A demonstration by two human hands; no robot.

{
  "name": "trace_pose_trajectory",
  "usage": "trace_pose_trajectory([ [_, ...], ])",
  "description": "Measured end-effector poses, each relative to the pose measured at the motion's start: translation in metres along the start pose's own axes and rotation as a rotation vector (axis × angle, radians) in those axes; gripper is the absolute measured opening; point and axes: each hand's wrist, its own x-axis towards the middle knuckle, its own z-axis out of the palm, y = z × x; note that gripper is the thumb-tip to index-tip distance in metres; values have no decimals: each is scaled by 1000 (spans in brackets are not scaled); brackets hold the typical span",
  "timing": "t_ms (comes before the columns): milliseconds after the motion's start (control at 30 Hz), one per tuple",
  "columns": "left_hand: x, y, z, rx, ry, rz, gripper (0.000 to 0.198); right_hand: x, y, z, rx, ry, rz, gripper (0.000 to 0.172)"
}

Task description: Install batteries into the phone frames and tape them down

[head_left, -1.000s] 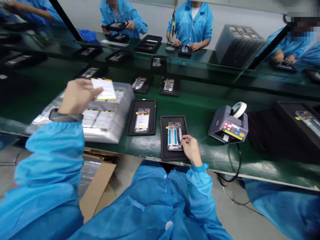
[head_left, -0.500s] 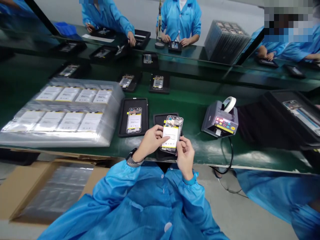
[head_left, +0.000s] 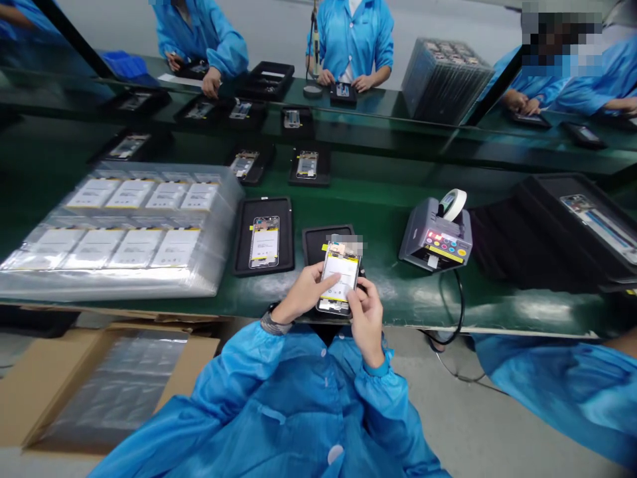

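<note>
Between my hands is an opened phone (head_left: 339, 275), its white battery (head_left: 343, 269) and bare circuit parts facing up. My left hand (head_left: 307, 292) grips its left edge, the thumb lying on the battery. At the lower right, my right hand (head_left: 366, 312) holds the edge with its thumb on the battery's corner. Under the phone lies a black tray (head_left: 313, 240), partly hidden by it and my hands. Just left, a second black tray (head_left: 240, 255) holds another opened phone (head_left: 265, 244) with a white battery.
A stack of clear plastic trays (head_left: 221, 232) with white batteries stands at left. A tape dispenser (head_left: 430, 232) sits right of my hands. Black trays (head_left: 502, 239) are piled at far right. Behind, a belt carries phones in trays; co-workers (head_left: 354, 40) sit opposite. An open carton (head_left: 54, 392) lies below left.
The phone has come slightly lower and more upright in my hands. My right thumb has moved onto the battery. Across the table, a co-worker's hand has left a tray on the belt.
</note>
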Motion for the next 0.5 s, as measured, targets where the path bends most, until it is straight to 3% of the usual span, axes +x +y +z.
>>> trace_pose_trajectory([
  [100,-6,-8,8,-53,61,-4,45,0,-3,-2,30,-51,65,49],
  [267,-11,-8,19,-134,145,-54,44,-14,-3,-5,15,-113,57,42],
  [500,-29,8,36,-15,177,11,42,-9,-21,-11,-180,-53,-145,28],
])
